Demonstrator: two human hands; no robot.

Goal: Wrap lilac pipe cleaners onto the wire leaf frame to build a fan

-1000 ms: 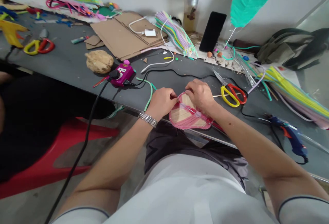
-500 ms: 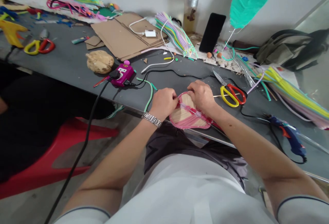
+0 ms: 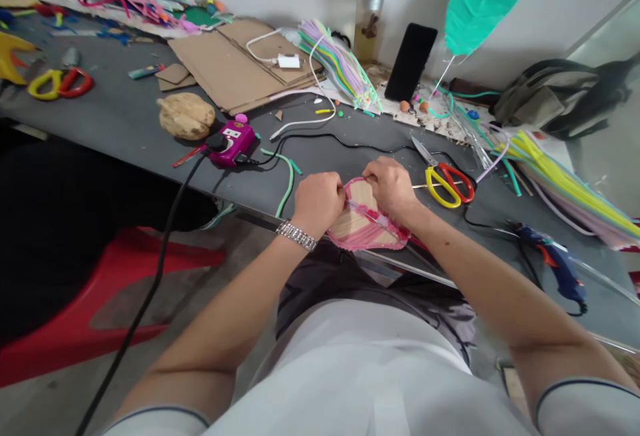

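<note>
At near edge of surface (image 3: 320, 159), left hand (image 3: 319, 203) and right hand (image 3: 391, 186) grip pink-rimmed piece (image 3: 350, 227); step appears rim work; next move likely needs steady hold.

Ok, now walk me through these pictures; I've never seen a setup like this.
There is no machine here, just a person working bare-handed. A camera worn on the head looks forward and down, so you see roughly what the wearer sees. The left hand, with a metal band at the wrist, and the right hand hold a pink-edged piece at the near edge of a grey table. To the right lie scissors and a blue glue gun; to the left, a purple socket box. Farther back are cardboard sheets, a bundle of pastel strands and a propped dark phone.
</note>
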